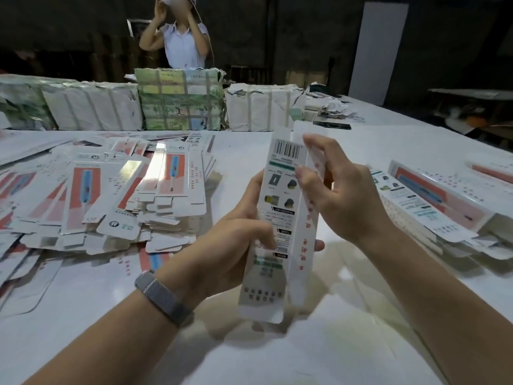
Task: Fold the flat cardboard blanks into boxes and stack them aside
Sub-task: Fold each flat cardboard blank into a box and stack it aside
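On white table (pixel 361 151) w/ blanks pile (pixel 111 195), both hands (pixel 230 243) (pixel 341 195) grip box (pixel 280 218).

A packing workshop: a long white worktable (pixel 388 140) heaped with flat printed cardboard blanks (pixel 116 195), strapped paper-wrapped bundles (pixel 180 98) along its far edge (dark bare walls behind), another worker (pixel 180 37) standing there.

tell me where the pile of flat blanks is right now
In the head view, the pile of flat blanks lies on the white table, left of the left hand.
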A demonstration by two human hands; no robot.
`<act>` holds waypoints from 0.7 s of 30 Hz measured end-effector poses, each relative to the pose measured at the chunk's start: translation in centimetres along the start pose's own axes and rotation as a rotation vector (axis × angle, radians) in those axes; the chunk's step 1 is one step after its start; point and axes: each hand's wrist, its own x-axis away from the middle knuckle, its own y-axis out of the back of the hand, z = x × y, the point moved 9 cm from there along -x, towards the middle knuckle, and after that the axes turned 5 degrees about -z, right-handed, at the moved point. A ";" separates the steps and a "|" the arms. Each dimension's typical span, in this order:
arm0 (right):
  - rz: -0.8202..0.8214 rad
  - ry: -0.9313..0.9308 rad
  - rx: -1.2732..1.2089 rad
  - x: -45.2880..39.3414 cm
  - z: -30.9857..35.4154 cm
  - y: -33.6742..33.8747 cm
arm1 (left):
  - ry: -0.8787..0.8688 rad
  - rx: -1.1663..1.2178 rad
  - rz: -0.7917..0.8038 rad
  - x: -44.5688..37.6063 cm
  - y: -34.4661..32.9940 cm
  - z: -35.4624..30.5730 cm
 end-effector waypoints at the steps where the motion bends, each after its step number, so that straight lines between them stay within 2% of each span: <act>1: -0.006 0.006 0.004 0.0 0.0 0.1 | 0.002 0.025 0.006 -0.4 -0.2 -0.1; 2: -0.012 0.007 0.003 0.0 0.0 0.1 | -0.003 0.017 -0.027 -0.8 -0.1 -0.4; 5: -0.021 0.031 -0.018 0.0 0.0 0.1 | -0.045 -0.219 -0.273 -1.7 2.5 -1.0; 6: -0.022 0.034 -0.041 0.1 0.0 0.0 | -0.080 -0.211 -0.238 -1.8 2.2 -1.2; 9: -0.031 -0.038 -0.216 0.4 -0.6 -0.3 | 0.003 -0.080 -0.162 -1.2 2.1 0.4; 12: -0.042 -0.064 -0.252 0.4 -0.5 -0.4 | -0.053 -0.036 -0.151 -0.7 2.0 0.4; 16: -0.027 -0.194 -0.203 0.0 -1.4 -0.5 | -0.163 -0.080 -0.232 -3.1 1.5 -1.5; 19: -0.007 -0.227 -0.091 -0.3 -1.8 -0.2 | -0.337 -0.020 -0.078 -4.0 -0.1 -3.0; 21: 0.009 -0.198 -0.019 -0.5 -1.7 0.4 | -0.373 -0.056 -0.042 -4.2 -0.3 -2.8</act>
